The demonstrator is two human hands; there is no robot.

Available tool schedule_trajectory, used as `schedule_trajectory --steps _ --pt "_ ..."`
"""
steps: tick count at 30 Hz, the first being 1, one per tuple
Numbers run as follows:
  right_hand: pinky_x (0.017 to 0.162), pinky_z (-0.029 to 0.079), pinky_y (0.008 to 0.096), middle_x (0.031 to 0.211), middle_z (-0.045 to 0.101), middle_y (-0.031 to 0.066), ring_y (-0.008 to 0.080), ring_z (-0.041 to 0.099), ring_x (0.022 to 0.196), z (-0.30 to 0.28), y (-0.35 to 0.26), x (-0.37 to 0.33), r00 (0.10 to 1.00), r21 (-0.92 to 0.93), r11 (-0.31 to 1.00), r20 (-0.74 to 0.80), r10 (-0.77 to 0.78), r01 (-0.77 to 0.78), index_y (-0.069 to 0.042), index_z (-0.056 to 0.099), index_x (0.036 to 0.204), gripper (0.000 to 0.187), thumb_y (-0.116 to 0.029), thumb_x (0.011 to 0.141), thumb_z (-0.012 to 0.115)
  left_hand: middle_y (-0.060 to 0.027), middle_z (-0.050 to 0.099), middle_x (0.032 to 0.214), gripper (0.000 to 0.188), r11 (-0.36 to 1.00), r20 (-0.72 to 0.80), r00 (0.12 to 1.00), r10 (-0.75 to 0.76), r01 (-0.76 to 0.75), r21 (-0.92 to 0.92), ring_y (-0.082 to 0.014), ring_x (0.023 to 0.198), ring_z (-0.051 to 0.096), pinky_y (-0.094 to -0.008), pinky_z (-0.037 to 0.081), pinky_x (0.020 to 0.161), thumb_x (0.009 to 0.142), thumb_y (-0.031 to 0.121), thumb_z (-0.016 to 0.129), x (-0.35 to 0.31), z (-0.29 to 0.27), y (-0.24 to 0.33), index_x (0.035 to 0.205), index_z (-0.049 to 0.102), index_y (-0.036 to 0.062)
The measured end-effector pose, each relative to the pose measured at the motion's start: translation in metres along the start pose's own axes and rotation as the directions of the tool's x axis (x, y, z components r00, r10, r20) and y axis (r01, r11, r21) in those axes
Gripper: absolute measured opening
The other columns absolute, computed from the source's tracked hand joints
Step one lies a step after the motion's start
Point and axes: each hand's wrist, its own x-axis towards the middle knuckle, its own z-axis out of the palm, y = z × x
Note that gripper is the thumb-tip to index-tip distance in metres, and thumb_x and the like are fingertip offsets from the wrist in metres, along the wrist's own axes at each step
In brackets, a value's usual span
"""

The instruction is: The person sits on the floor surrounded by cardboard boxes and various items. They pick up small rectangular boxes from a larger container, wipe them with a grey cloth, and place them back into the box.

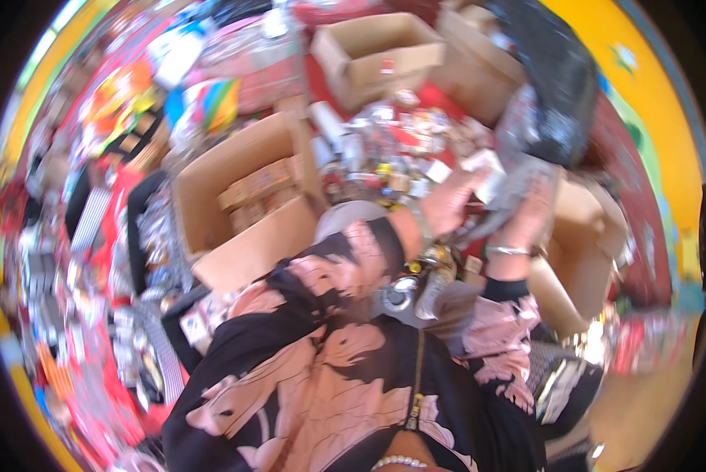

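My left hand [450, 200] reaches in from the left, its fingertips beside a small white card or packet [488, 184]. Motion blur hides whether those fingers grip it. Opposite, my right hand [528, 215] points away from me with long, stretched fingers, lying against a crumpled grey translucent plastic bag [501, 223]. Part of the bag is behind that hand. Beyond both hands spreads a blurred heap of small shiny packets and trinkets [400, 141]. Below them, close to my lap, are a round silvery item [398, 297] and some yellowish small pieces [439, 258].
An open cardboard box [250, 169] with smaller boxes inside stands at left. Another open box [376, 53] is at the far side, and a third [581, 244] flanks my right arm. A black plastic bag [561, 79] bulges at far right. Packaged goods [77, 307] crowd the left.
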Motion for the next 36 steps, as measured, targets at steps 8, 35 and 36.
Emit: schedule_trajectory --steps 8,35,36 --pt "0.086 0.049 0.0372 0.112 0.059 0.0101 0.0237 0.059 0.097 -0.015 0.012 0.023 0.747 0.381 0.677 0.058 0.662 -0.629 0.0 0.055 0.114 0.048 -0.041 0.091 0.05 -0.0084 0.054 0.111 0.061 0.823 -0.058 0.869 0.49 -0.44 0.359 -0.0194 0.1 0.058 -0.0319 0.048 0.084 0.076 0.008 0.068 -0.111 -0.011 0.147 0.128 0.036 0.0031" --pt "0.087 0.049 0.0379 0.112 0.06 0.0095 0.0231 0.059 0.098 0.045 0.01 -0.007 0.567 0.239 0.515 0.31 0.763 -0.823 -0.006 0.053 0.116 0.038 -0.036 0.092 0.049 -0.0088 0.043 0.136 0.062 -0.102 -0.925 0.129 0.356 0.99 0.099 -0.0241 0.124 0.041 -0.0372 0.03 0.101 0.08 0.041 0.055 -0.298 -0.393 0.213 0.13 0.039 0.0079" --pt "0.087 0.049 0.0379 0.112 0.059 0.0097 0.0232 0.059 0.099 0.046 0.009 -0.007 0.566 0.243 0.511 0.315 0.762 -0.824 -0.006 0.053 0.116 0.038 -0.036 0.093 0.048 -0.0087 0.044 0.134 0.061 0.032 -0.915 0.092 0.393 0.993 0.114 -0.024 0.124 0.041 -0.0379 0.029 0.101 0.08 0.037 0.057 -0.301 -0.394 0.207 0.129 0.037 0.0079"
